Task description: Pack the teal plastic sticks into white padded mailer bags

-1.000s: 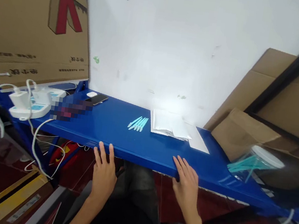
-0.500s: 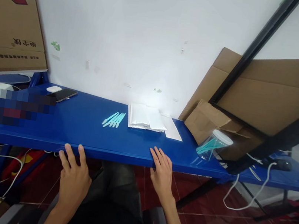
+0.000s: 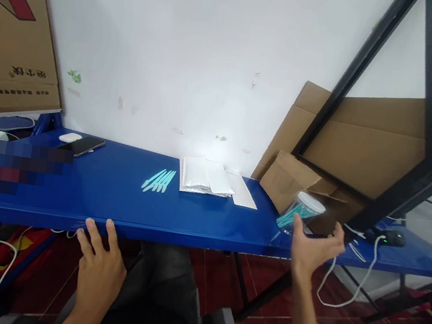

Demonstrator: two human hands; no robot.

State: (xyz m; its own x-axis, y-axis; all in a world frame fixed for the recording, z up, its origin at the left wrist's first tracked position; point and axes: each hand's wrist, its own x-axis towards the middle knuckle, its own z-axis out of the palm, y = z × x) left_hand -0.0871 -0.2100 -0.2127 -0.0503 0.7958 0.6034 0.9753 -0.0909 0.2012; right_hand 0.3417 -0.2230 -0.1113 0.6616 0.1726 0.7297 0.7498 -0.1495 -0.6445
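Observation:
My right hand [image 3: 313, 249] reaches to the clear jar [image 3: 291, 216] with a white lid [image 3: 311, 202], thumb and fingers spread apart just in front of it. Whether the thumb touches the jar I cannot tell. Turquoise sticks show through the jar's wall. My left hand [image 3: 100, 264] rests its fingertips on the front edge of the blue table [image 3: 191, 220], fingers apart and holding nothing. Several turquoise flat sticks [image 3: 159, 180] lie side by side on the tabletop. A stack of white packets [image 3: 205, 177] is to their right, at the wall.
A brown paper bag [image 3: 289, 178] leans behind the jar, by a black metal frame [image 3: 338, 102]. White cables [image 3: 373, 267] hang at the right. A phone [image 3: 86, 146] and a white case [image 3: 69, 137] lie at the left, near a large cardboard box [image 3: 21, 51].
My right hand has moved right from the table's front edge to the jar, its fingers spreading. My left hand stays at the edge. The view has shifted slightly.

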